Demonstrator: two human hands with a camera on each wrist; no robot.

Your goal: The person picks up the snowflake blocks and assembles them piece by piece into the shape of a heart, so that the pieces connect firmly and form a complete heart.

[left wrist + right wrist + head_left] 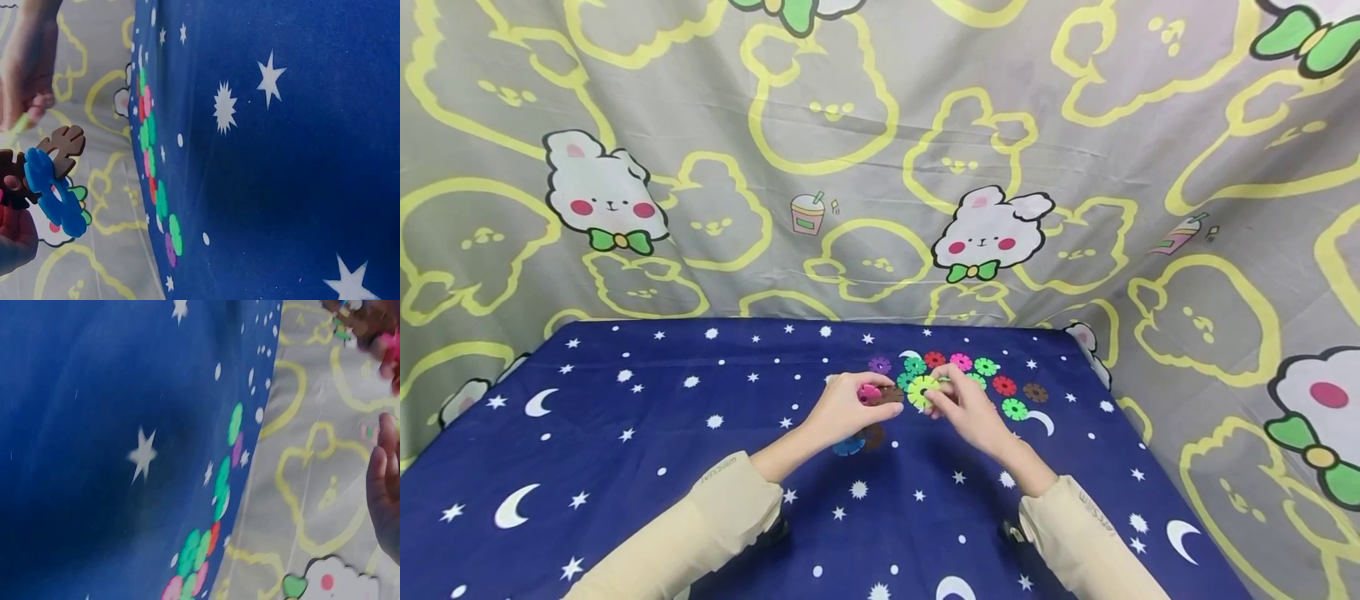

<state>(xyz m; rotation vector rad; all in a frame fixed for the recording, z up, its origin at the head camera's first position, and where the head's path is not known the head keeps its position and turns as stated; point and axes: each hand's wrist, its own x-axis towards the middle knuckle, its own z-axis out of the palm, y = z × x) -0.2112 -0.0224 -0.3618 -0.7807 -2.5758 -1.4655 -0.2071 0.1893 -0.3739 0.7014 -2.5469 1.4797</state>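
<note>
My left hand [847, 406] grips a joined cluster of plastic snowflake discs. In it are a pink disc [869, 393], a brown disc [891, 395] and a blue disc [850, 447]. The left wrist view shows the blue disc [55, 192] slotted in beside a second brown disc [65, 150]. Just to the right, my right hand [967, 408] pinches a yellow-green snowflake disc [922, 392] between thumb and fingers. That disc faces the brown one, close by. In the right wrist view my right hand [387, 487] is cut off by the frame edge.
Loose discs lie scattered on the starry blue tablecloth [700, 467] behind my hands, among them a purple disc [880, 365], a red disc [1004, 385], a green disc [1015, 408] and a brown disc [1036, 392]. A patterned grey curtain [865, 183] hangs behind the table.
</note>
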